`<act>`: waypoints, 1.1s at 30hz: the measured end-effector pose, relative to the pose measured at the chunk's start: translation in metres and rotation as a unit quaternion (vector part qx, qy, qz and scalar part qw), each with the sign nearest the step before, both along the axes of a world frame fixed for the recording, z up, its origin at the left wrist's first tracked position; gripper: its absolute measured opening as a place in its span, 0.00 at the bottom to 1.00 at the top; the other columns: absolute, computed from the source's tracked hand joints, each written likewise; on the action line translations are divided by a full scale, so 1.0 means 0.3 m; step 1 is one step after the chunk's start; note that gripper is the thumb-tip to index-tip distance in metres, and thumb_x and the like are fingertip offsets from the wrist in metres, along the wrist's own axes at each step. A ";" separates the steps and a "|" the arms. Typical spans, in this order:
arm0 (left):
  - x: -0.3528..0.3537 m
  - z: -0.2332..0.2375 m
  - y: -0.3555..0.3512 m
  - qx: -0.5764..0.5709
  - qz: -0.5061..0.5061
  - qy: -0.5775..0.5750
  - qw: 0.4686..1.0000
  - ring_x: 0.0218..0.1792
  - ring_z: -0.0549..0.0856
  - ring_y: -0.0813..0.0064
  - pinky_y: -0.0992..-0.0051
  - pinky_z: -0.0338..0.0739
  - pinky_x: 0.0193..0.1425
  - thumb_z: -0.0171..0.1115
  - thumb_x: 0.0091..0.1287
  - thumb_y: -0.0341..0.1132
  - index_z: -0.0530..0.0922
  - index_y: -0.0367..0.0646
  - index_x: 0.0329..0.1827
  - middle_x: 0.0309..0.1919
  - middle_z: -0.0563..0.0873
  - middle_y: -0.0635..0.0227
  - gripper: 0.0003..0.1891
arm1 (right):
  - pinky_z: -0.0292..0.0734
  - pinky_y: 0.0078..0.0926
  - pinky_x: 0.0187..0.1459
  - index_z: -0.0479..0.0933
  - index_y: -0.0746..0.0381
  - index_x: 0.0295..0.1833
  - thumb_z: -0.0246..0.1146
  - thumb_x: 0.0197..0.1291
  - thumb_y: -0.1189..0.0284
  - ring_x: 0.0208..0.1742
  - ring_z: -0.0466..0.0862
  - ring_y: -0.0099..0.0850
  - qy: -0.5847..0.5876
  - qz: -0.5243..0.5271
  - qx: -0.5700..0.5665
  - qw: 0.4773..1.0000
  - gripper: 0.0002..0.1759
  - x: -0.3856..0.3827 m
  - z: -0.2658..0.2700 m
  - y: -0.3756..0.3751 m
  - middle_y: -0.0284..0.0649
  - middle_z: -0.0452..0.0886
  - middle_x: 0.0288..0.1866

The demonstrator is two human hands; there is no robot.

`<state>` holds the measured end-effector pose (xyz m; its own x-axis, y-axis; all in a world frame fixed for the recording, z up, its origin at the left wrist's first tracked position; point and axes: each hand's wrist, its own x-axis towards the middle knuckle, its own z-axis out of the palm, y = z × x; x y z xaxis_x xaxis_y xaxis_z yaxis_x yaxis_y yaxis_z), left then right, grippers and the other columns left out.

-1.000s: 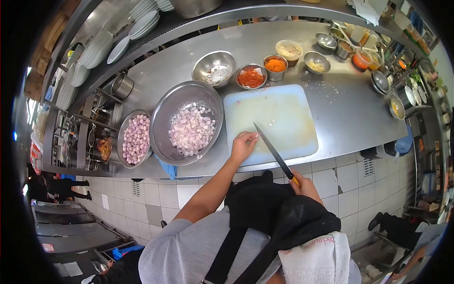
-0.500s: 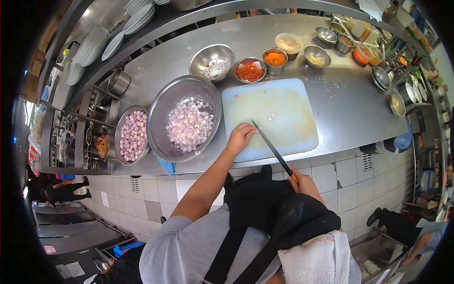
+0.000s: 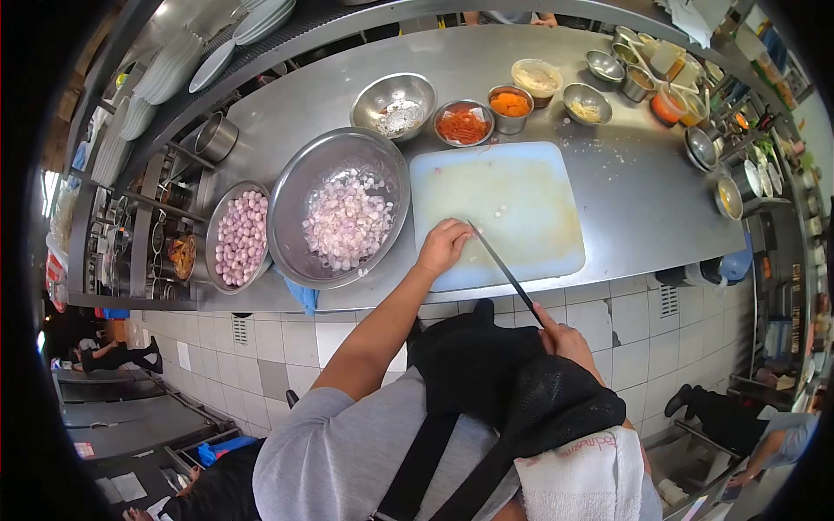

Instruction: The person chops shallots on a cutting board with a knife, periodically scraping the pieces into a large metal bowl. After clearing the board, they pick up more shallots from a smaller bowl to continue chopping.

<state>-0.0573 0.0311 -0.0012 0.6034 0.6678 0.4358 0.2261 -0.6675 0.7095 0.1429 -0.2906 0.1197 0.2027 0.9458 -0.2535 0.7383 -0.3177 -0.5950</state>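
My right hand [image 3: 566, 341] is wrapped around the handle of a long kitchen knife [image 3: 506, 271]. The blade's tip lies by the fingertips of my left hand [image 3: 443, 247], over the left part of a white cutting board [image 3: 530, 200]. Those left fingers are pinched together on a small shallot, mostly hidden by them. A few tiny pale bits lie on the board. Left of the board a large steel bowl [image 3: 291, 178] holds sliced shallots [image 3: 347, 221]. Beyond it, a smaller bowl is filled with whole peeled shallots [image 3: 241, 239].
Behind the board stand a steel bowl [image 3: 369, 100], a bowl of red shreds [image 3: 463, 126], a cup of orange pieces [image 3: 510, 104] and a lidded tub [image 3: 537, 78]. Several sauce containers crowd the far right. A plate shelf [image 3: 330, 33] overhangs the back. Other people are around.
The knife blade has turned and now appears thinner, its tip still by my left fingers. Both hands have shifted only slightly. The whole view has tilted a little.
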 end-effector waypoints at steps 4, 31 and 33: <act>-0.010 0.005 -0.010 -0.011 -0.009 -0.008 1.000 0.47 0.90 0.53 0.59 0.86 0.54 0.71 0.72 0.24 0.90 0.42 0.46 0.44 0.91 0.60 0.05 | 0.82 0.58 0.45 0.67 0.38 0.89 0.65 0.79 0.70 0.38 0.88 0.60 0.024 -0.017 0.028 0.999 0.37 0.009 -0.100 0.035 0.57 0.86 0.34; -0.010 0.022 -0.027 0.033 0.023 0.054 0.998 0.52 0.88 0.55 0.57 0.85 0.59 0.70 0.73 0.28 0.88 0.44 0.47 0.47 0.88 0.63 0.04 | 0.83 0.46 0.39 0.66 0.41 0.90 0.65 0.81 0.70 0.31 0.88 0.52 0.156 0.004 0.080 0.985 0.37 0.102 -0.141 0.014 0.51 0.85 0.30; -0.012 0.023 -0.027 0.039 0.017 0.051 0.998 0.52 0.89 0.54 0.59 0.86 0.57 0.70 0.73 0.26 0.89 0.43 0.48 0.48 0.89 0.61 0.04 | 0.82 0.38 0.36 0.66 0.42 0.91 0.65 0.82 0.70 0.29 0.86 0.43 0.316 -0.065 -0.012 0.946 0.37 0.166 -0.203 0.010 0.46 0.83 0.29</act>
